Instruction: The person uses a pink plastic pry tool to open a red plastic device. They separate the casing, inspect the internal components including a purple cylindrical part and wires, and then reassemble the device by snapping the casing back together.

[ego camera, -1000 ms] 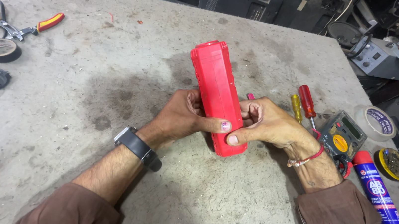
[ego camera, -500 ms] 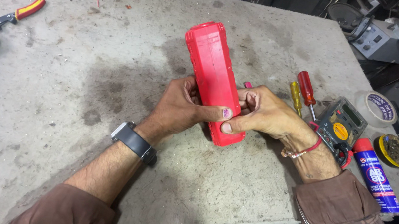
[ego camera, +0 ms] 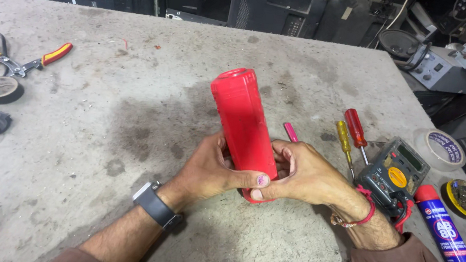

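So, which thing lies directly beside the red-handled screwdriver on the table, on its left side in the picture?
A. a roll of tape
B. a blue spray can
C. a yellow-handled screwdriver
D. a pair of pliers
C: the yellow-handled screwdriver lies right next to the red-handled screwdriver, both just beyond the right hand on the grey table.

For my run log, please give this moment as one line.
left hand: grips red case | right hand: grips its lower end | case: tilted over table
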Demonstrator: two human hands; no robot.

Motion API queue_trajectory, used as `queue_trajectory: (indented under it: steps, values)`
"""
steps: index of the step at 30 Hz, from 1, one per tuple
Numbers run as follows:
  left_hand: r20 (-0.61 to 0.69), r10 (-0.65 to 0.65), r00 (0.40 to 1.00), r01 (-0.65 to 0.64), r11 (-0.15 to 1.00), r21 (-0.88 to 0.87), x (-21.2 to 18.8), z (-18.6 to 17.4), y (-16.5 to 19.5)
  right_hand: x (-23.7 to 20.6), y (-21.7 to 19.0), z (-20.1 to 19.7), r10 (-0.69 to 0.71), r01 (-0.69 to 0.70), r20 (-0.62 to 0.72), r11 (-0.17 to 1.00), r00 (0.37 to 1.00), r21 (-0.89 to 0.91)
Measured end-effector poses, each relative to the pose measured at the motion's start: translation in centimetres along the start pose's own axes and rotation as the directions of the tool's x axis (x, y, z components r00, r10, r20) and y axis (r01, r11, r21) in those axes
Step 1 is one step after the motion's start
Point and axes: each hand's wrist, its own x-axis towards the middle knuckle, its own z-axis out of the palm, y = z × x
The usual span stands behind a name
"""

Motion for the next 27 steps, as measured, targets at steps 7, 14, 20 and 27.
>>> queue_trajectory:
  steps: [7, 14, 20, 27]
  values:
    - [0.033, -0.076, 0.997, 0.072, 0.992, 0.100, 0.6, -1.5, 0.1, -0.4, -0.1, 0.5, -0.051, 0.041, -0.073, 0.991, 0.996, -0.131]
    - [0.069, -0.065, 0.995, 0.060, 0.995, 0.075, 0.0, -1.9, 0.3, -0.8, -1.5, 0.5, -0.124, 0.099, -0.052, 0.936, 0.991, -0.338]
    - [0.021, 0.080, 0.997, -0.082, 0.920, 0.383, 0.0, -4.2, 2.7, -1.1, -1.6, 1.6, -0.287, -0.192, -0.405, 0.560, 0.868, -0.806]
    - [-0.468, -0.275, 0.840, 0.413, 0.883, 0.224, -1.2, -7.9, 6.9, -0.5, -0.3, 0.5, -0.783, 0.160, -0.202, 0.357, 0.588, -0.920]
